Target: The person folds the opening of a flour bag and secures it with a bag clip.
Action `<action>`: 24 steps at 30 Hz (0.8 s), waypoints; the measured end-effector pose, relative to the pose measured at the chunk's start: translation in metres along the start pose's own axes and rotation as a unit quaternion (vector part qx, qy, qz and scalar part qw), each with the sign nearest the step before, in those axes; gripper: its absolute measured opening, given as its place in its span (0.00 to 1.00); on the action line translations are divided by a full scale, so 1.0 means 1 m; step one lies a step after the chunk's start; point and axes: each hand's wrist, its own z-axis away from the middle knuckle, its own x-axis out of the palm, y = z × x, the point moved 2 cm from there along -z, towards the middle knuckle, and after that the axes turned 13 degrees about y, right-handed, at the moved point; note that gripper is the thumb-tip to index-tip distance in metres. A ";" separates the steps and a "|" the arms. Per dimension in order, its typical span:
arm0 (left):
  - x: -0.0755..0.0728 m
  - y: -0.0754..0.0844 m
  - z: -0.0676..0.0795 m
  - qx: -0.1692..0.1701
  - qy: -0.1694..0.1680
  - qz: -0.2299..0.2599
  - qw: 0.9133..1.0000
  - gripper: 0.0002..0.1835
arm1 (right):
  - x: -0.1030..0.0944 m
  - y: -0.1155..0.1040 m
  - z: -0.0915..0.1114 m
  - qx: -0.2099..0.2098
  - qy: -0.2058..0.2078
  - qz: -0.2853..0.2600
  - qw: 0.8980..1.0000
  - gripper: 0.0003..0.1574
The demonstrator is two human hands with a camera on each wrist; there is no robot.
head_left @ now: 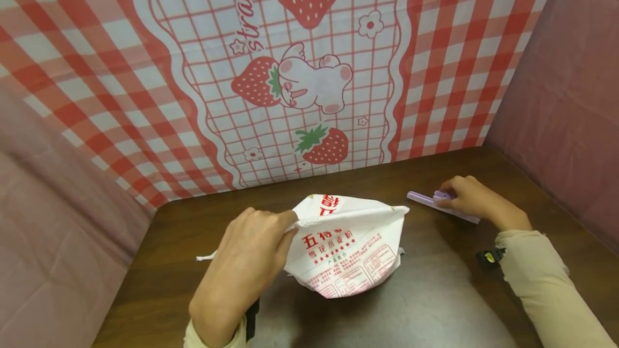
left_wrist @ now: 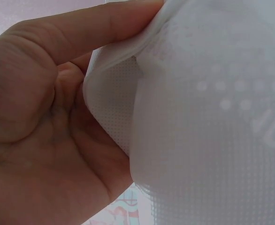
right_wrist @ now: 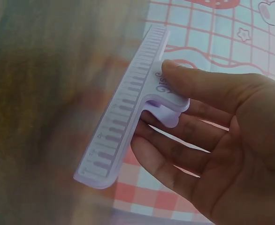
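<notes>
White flour bag (head_left: 345, 254) at mid-depth on the brown desk (head_left: 174, 230) — left hand (head_left: 251, 248), fingers clamped on its top edge's left end. Lilac piano-key clip (right_wrist: 123, 105) right of it — clamped in the right hand's (head_left: 468, 197) fingers. Strawberry-print cloth (head_left: 213, 74) behind.

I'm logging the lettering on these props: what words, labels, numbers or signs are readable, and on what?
"strawb": cloth backdrop, cut off at the picture's top.
"五得": white bag, next character unclear.
"雪花小麦粉": white bag, below that; then a row of red stars.
"产品简介": white bag, small, seems to read so.
White bag's fine print: too small.
Purple clip: lettering partly hidden, not surely readable.
</notes>
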 end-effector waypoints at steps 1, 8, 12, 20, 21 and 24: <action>0.000 0.000 0.000 0.000 -0.001 0.000 1.000 0.12 | -0.001 -0.001 0.000 -0.001 0.003 0.001 1.000 0.11; 0.000 -0.001 0.001 -0.003 -0.004 0.000 1.000 0.12 | -0.013 -0.015 0.000 -0.004 0.020 0.004 1.000 0.15; 0.000 -0.001 0.002 -0.001 0.002 -0.001 1.000 0.12 | -0.019 -0.023 -0.001 -0.014 0.035 0.013 0.999 0.14; 0.000 -0.001 0.002 0.006 0.010 0.003 1.000 0.13 | -0.031 -0.040 -0.001 -0.034 0.065 0.023 0.997 0.11; 0.000 -0.001 0.002 0.006 0.009 0.004 1.000 0.14 | -0.032 -0.042 0.000 -0.036 0.068 0.024 0.997 0.10; 0.000 0.000 0.002 0.005 0.007 0.004 1.000 0.14 | -0.036 -0.048 0.000 -0.043 0.074 0.025 0.996 0.09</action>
